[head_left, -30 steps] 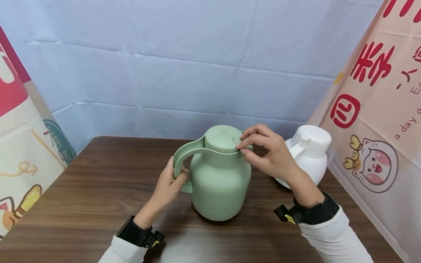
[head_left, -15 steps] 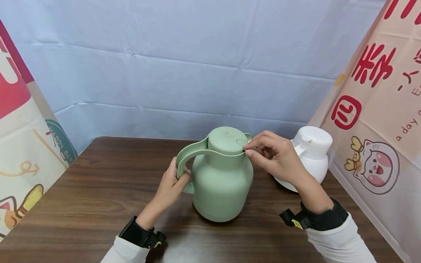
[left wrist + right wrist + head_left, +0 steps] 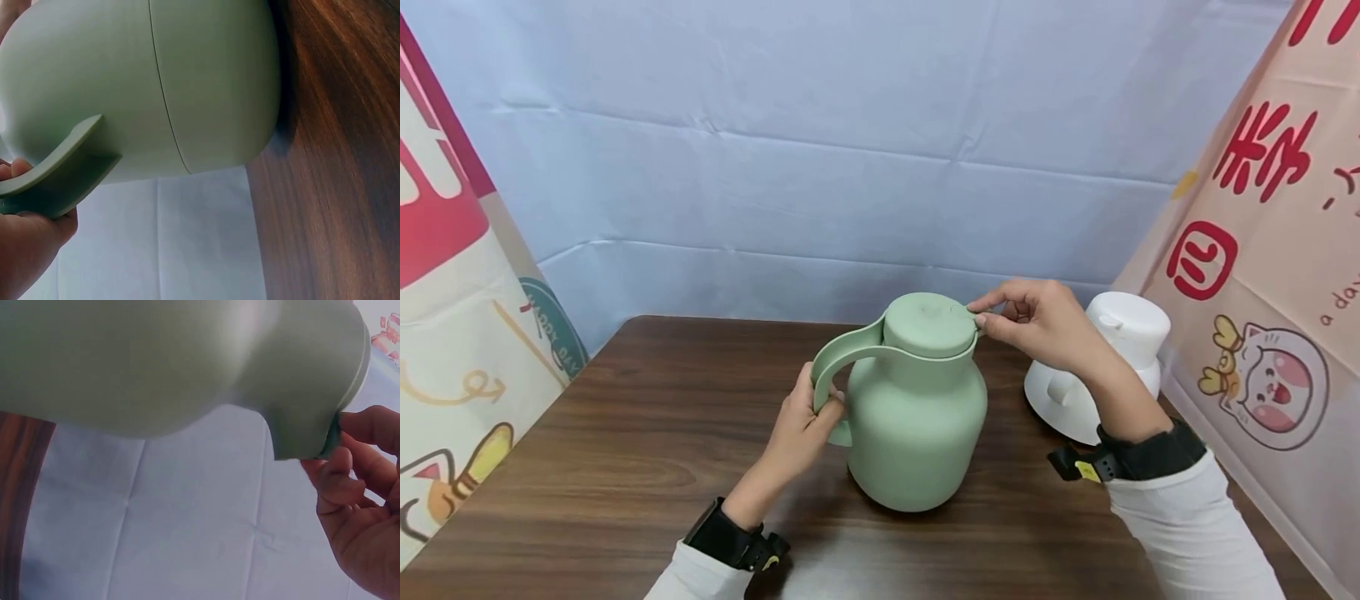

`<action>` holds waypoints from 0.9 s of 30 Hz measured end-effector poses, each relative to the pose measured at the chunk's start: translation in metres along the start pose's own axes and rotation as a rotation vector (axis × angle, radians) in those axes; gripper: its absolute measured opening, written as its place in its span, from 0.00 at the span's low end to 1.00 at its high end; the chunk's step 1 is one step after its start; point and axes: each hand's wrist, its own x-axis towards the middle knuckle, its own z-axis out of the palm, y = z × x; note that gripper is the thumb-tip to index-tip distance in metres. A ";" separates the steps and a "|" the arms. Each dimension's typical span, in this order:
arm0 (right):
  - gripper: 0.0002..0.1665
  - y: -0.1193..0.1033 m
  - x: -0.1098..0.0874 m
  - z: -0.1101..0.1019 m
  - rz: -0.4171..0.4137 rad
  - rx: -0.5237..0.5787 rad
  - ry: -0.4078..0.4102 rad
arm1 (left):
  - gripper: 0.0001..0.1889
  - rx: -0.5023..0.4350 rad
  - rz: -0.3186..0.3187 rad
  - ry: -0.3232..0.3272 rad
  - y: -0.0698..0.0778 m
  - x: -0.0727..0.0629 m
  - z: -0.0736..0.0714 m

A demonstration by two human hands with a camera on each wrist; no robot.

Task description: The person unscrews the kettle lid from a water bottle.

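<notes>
A pale green thermos jug (image 3: pixel 917 417) with a round flat lid (image 3: pixel 929 323) stands upright on the wooden table. Its looped handle (image 3: pixel 835 358) is on the left side, and my left hand (image 3: pixel 801 425) grips the lower part of it. In the left wrist view, the fingers and thumb wrap the handle's (image 3: pixel 56 175) end, beside the jug's body (image 3: pixel 125 81). At the jug's right rim, my right hand (image 3: pixel 1037 321) pinches the spout (image 3: pixel 303 434) between thumb and index finger. Its other fingers curl below, as the right wrist view shows.
Behind my right hand stands a white jug (image 3: pixel 1127 333) with a wide base, partly hidden by the wrist. A pale blue cloth (image 3: pixel 820 167) hangs behind the table (image 3: pixel 685 400). Printed curtains (image 3: pixel 1262 292) flank both sides.
My right hand has slid from the lid's edge out to the spout, and its fingers have drawn in. The left hand keeps its hold on the handle. The whole view has shifted slightly.
</notes>
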 end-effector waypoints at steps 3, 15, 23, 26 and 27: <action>0.09 -0.003 0.013 -0.005 0.055 -0.036 -0.081 | 0.07 0.004 -0.006 0.005 -0.004 0.001 0.001; 0.09 -0.010 0.052 -0.009 0.146 -0.042 -0.308 | 0.02 -0.006 0.034 0.009 -0.039 0.001 0.005; 0.19 -0.015 0.079 0.001 0.296 -0.075 -0.329 | 0.02 0.010 0.046 0.019 -0.039 0.003 0.003; 0.18 -0.018 0.087 0.008 0.284 -0.077 -0.334 | 0.03 0.006 0.038 0.016 -0.038 0.002 0.004; 0.17 -0.019 0.089 0.010 0.275 -0.073 -0.339 | 0.03 0.005 0.038 0.014 -0.038 0.002 0.004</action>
